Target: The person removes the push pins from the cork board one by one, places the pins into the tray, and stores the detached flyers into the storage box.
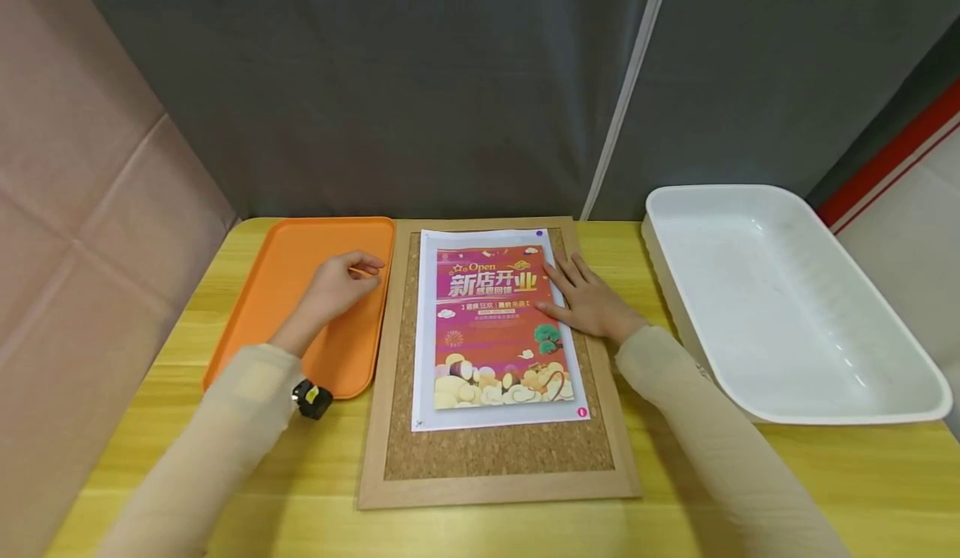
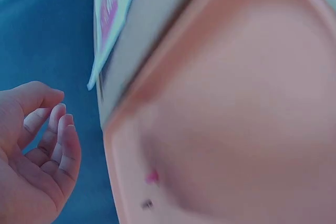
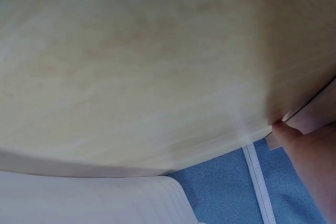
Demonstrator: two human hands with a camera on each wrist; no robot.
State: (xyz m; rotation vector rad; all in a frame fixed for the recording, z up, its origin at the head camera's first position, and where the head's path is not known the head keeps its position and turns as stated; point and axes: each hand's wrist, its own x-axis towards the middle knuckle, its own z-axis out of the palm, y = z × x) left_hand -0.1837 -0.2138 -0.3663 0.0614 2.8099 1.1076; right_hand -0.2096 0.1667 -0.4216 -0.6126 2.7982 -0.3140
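My right hand (image 1: 592, 301) lies spread, palm down, over the right edge of a red and purple poster (image 1: 487, 324) with a white border. Beneath the poster is a cork board (image 1: 498, 460) in a wooden frame. My left hand (image 1: 337, 284) hangs loosely curled over the orange tray (image 1: 345, 366), left of the board. In the left wrist view, a gap shows between the thumb and fingers (image 2: 68, 150), with nothing held there. A small pink piece (image 2: 152, 176) and a tiny dark piece (image 2: 147, 203) are in the tray. Small coloured spots mark some poster corners.
To the right on the wooden table (image 1: 300, 500) stands a deep white bin (image 1: 780, 308), close beside my right forearm. A grey curtain (image 1: 412, 82) hangs behind the table, and a pinkish panel (image 1: 90, 191) is at the left.
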